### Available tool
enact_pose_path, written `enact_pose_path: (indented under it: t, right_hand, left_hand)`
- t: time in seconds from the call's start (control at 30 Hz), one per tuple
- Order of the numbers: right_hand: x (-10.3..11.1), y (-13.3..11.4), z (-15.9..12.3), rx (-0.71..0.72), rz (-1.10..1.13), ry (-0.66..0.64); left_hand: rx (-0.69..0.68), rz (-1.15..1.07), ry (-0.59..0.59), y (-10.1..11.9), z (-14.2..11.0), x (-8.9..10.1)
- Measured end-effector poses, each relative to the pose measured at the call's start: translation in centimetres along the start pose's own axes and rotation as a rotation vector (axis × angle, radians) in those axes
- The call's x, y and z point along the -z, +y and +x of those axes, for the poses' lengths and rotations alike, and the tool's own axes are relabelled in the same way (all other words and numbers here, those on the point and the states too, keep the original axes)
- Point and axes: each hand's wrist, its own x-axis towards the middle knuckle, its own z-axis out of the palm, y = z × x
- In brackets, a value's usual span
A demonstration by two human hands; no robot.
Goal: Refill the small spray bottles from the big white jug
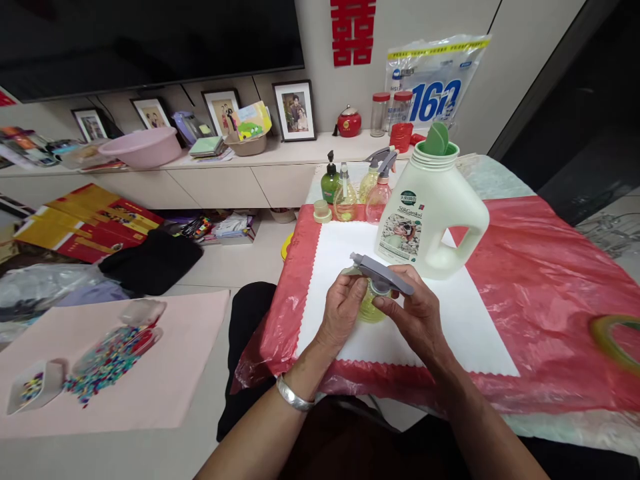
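Both hands are closed around a small yellow-green spray bottle [375, 308] topped by a grey trigger sprayer head [384, 272]. My left hand [345, 303] grips the nozzle side, thumb and fingers near the bottle's neck. On the other side, my right hand [414, 310] holds the grey head and neck, with its thumb across the front. Much of the bottle is hidden by the fingers. Under it lies a white sheet with a scalloped edge [450, 333]. Just behind my right hand stands a large pale green detergent jug [435, 207], with a green scoop-like piece [437, 139] in its mouth.
At the table's back stand a yellow spray bottle [345, 199], a pink spray bottle [379, 200], a green pump bottle [330, 180] and a pale cap [323, 211]. Red plastic [540, 267] covers the table; a tape roll [617, 340] lies right. Colourful small pieces [107, 363] lie left.
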Motion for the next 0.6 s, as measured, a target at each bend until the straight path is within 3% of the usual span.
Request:
enact_pose_path:
  t: [0.2,0.33,0.47,0.6]
  right_hand:
    - [0.1,0.6,-0.2,-0.032,0.064,0.079]
    - [0.4,1.6,-0.3,-0.088,0.171,0.149]
    - [0.4,2.1,-0.1,-0.152,0.418,0.167]
    - [0.2,1.8,0.4,-0.156,0.545,0.186]
  left_hand:
    - [0.002,0.004,-0.059,-0.6,0.9,0.7]
    - [0.157,-0.115,-0.074,-1.7,1.1,1.5]
    - [0.352,-0.332,-0.283,-2.0,1.5,2.3]
    - [0.435,-0.405,-0.427,-2.0,1.7,3.3]
